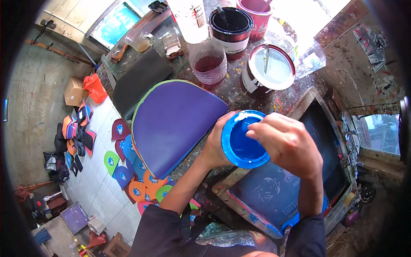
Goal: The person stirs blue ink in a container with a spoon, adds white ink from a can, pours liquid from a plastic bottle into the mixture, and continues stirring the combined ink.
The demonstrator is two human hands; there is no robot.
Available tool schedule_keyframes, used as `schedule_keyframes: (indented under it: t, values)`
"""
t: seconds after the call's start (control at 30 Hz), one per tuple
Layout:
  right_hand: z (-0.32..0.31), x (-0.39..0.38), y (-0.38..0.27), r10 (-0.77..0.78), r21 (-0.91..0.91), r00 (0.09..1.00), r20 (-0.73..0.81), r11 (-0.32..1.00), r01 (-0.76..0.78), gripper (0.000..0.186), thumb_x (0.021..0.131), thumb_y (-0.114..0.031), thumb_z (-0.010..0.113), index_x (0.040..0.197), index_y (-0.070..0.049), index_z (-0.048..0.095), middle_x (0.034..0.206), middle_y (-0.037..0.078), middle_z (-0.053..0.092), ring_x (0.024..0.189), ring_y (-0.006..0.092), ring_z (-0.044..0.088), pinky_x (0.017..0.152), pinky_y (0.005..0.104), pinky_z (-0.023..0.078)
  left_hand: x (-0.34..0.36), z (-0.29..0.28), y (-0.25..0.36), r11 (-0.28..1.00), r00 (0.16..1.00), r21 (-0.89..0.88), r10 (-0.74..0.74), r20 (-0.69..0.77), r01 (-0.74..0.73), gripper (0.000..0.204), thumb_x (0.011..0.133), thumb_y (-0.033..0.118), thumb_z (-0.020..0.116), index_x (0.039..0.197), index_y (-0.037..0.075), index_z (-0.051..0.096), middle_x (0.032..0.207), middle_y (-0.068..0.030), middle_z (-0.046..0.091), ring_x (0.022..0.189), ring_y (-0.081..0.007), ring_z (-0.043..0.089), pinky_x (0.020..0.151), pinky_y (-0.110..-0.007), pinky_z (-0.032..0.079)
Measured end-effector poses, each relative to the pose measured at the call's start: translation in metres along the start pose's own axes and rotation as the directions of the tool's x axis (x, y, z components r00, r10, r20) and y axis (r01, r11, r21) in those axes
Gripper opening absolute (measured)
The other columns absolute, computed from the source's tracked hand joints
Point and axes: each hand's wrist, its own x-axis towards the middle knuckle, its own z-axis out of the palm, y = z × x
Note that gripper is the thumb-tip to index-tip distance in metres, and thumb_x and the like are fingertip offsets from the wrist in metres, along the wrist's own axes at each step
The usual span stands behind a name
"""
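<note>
A round tub of blue paint (pixel 245 163) is tilted toward me over the workbench, its rim smeared with blue and whitish paint. My left hand (pixel 215 147) grips its left side. Curled above the opening, my right hand (pixel 291 145) has its fingers pinched together; whatever they hold, if anything, is hidden behind them. To the left of the tub lies a stack of half-round sheets (pixel 175 122), purple on top with green and red edges beneath. Below my right forearm rests a wooden-framed printing screen (pixel 257 192) with pale line drawings on its dark mesh.
Paint cans (pixel 231 36) and a lidded can (pixel 270 68) crowd the back of the bench. Beside them are a plastic cup of dark red liquid (pixel 208 64) and a white jug (pixel 188 21). Printed coloured pieces (pixel 137 190) cover the floor at left, near an orange bag (pixel 95 88).
</note>
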Motion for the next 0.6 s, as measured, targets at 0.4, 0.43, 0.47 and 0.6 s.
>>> schedule_keyframes:
  t: [0.4,0.43,0.47,0.6]
  values:
    - [-0.002,-0.003,0.002,0.061,-0.002,0.995,0.075,0.998,-0.061,0.012,0.090,-0.005,0.074,0.102,-0.001,0.074,0.091,0.013,0.071,0.078,0.0310,0.070,0.070,0.0417,0.057,0.000,-0.001,0.002,1.000,1.000,-0.017,0.006,-0.007,-0.006,0.123,0.058,0.034,0.105,0.153,0.003,0.032,0.144,-0.0214,0.059,0.130,-0.0360,0.063,0.109,-0.048,0.053]
    - [0.001,-0.001,0.004,-0.001,0.076,0.998,0.059,0.997,-0.003,0.011,0.091,-0.005,0.073,0.102,-0.002,0.074,0.092,0.013,0.071,0.077,0.0312,0.070,0.071,0.0415,0.057,0.002,-0.002,0.003,1.000,1.000,-0.008,0.005,0.002,-0.005,0.123,0.058,0.034,0.105,0.153,0.003,0.033,0.144,-0.0215,0.059,0.130,-0.0361,0.063,0.109,-0.048,0.053]
    - [0.005,0.000,0.007,-0.063,0.152,0.997,0.038,0.987,0.056,0.011,0.091,-0.005,0.073,0.101,-0.002,0.074,0.093,0.014,0.072,0.076,0.0313,0.069,0.072,0.0414,0.058,0.003,-0.002,0.004,1.000,1.000,0.002,0.005,0.010,-0.005,0.123,0.058,0.035,0.105,0.153,0.003,0.033,0.144,-0.0217,0.058,0.130,-0.0361,0.063,0.109,-0.048,0.053]
    - [-0.007,-0.007,0.007,0.120,0.082,0.991,0.068,0.989,-0.125,0.010,0.095,-0.012,0.071,0.098,-0.002,0.072,0.082,0.015,0.065,0.075,0.0351,0.068,0.070,0.0446,0.056,-0.002,0.003,0.001,0.999,1.000,-0.029,-0.015,-0.003,0.015,0.126,0.056,0.037,0.106,0.153,0.003,0.033,0.144,-0.0212,0.058,0.131,-0.0362,0.062,0.110,-0.048,0.052]
